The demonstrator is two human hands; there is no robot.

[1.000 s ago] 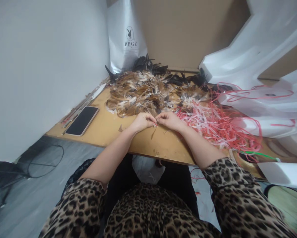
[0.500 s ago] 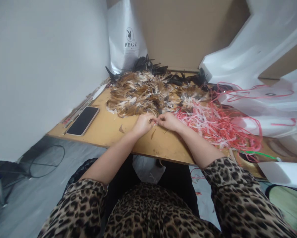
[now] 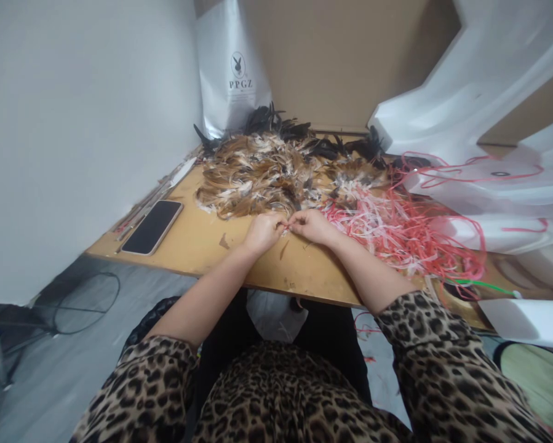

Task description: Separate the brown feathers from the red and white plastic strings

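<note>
My left hand [image 3: 261, 232] and my right hand [image 3: 312, 225] meet fingertip to fingertip on the wooden table [image 3: 211, 246], both pinched on a small red-and-white strip [image 3: 287, 227] between them. Just beyond the hands lies a wide heap of brown, white and black feathers [image 3: 271, 175]. To the right of my right hand spreads a tangle of red and pink strips [image 3: 396, 231]. What exactly the fingers pinch is too small to make out fully.
A phone [image 3: 152, 226] lies face up at the table's left edge, beside thin rods [image 3: 159, 191]. A silver PPGZ bag [image 3: 232, 67] stands at the back. White plastic bags [image 3: 479, 184] pile up on the right. Cables [image 3: 82, 301] lie on the floor at left.
The hands have stayed together at the same spot, shifting only slightly; the fingers worked the small strip. The view has tilted a little.
</note>
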